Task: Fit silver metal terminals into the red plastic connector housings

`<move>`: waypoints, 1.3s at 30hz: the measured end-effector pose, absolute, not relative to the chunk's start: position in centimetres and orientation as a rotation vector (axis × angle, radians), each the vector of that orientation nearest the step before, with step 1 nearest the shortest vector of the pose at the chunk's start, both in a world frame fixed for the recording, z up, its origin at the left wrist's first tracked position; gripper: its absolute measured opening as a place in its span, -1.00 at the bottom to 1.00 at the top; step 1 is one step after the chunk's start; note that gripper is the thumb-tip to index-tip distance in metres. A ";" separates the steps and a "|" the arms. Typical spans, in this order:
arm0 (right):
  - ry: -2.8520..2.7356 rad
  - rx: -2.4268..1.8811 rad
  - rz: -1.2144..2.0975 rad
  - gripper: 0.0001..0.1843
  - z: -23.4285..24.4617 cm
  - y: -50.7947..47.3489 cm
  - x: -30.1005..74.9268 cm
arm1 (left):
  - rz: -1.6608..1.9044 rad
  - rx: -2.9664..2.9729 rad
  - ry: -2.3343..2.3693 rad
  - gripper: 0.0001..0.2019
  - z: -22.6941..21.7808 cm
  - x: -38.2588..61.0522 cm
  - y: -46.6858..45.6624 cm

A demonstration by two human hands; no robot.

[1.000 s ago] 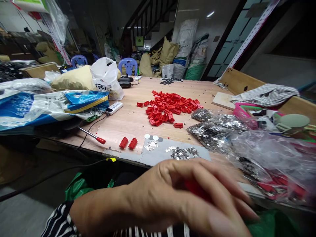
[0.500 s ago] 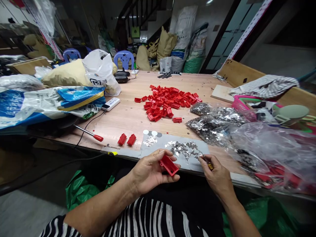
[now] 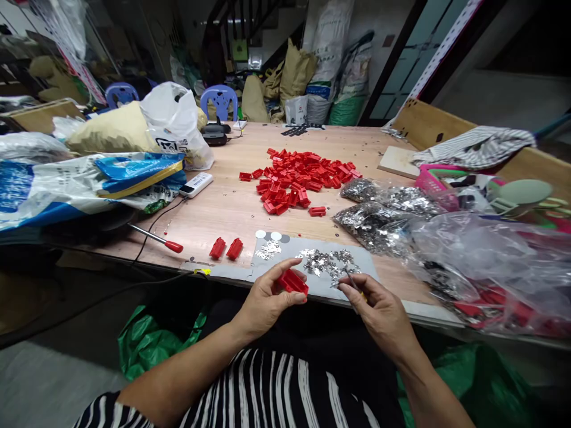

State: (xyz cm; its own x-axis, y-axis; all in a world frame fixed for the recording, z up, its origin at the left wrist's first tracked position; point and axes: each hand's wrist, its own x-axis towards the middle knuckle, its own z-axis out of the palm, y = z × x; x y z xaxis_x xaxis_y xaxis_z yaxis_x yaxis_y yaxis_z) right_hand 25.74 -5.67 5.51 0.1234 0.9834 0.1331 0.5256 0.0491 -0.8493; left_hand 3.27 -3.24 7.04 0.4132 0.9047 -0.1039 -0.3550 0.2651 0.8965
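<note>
My left hand (image 3: 266,300) is closed round a red plastic housing (image 3: 292,282), an open box-like piece tilted above the table's front edge. In my right hand (image 3: 379,309) is a small screwdriver (image 3: 352,279), its thin metal shaft pointing up and left; a bit of yellow handle shows between the fingers. The right thumb and forefinger are pinched at the near edge of a pile of small flat metal pieces (image 3: 320,261); whether they also grip one piece is too small to tell. These pieces lie on a grey mat (image 3: 288,270), beside a smaller pile of silvery pieces (image 3: 268,249).
Two red housings (image 3: 234,248) lie left of the mat, near a red-handled metal lever (image 3: 173,246). A heap of red housings (image 3: 298,178) occupies the table's middle. Bags of metal pieces (image 3: 375,223) and a clear plastic bag (image 3: 482,255) crowd the right. Packed sacks (image 3: 120,134) stand left.
My right hand has moved left, to the near edge of the metal pile. My left hand has shifted slightly left and turned the red housing, so its open side shows less.
</note>
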 end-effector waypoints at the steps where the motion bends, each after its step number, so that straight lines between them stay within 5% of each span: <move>1: -1.530 -1.565 0.713 -0.70 6.0 -5.8 25.2 | 0.989 1.034 0.752 -0.44 6.6 3.3 -3.2; 14: -1.740 -1.453 0.652 -0.85 7.4 -6.4 21.5 | 1.146 1.285 0.853 -0.62 4.6 3.3 -3.9; 26: -1.841 -1.363 0.566 -0.92 7.0 -5.2 20.9 | 0.742 0.464 0.537 -0.71 4.5 3.0 -3.6; 39: -2.096 -1.367 0.620 -0.88 7.8 -4.7 21.3 | 0.688 0.388 0.584 -0.76 4.2 3.5 -3.9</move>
State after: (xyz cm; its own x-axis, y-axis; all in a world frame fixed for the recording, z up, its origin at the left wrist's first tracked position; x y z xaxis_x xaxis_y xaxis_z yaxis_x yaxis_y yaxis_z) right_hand 21.31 -4.72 7.76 -0.3264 0.9240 0.1991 0.6669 0.3744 -0.6442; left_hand 3.48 -3.91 4.17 0.6246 0.6869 -0.3715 -0.4780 0.7125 0.5137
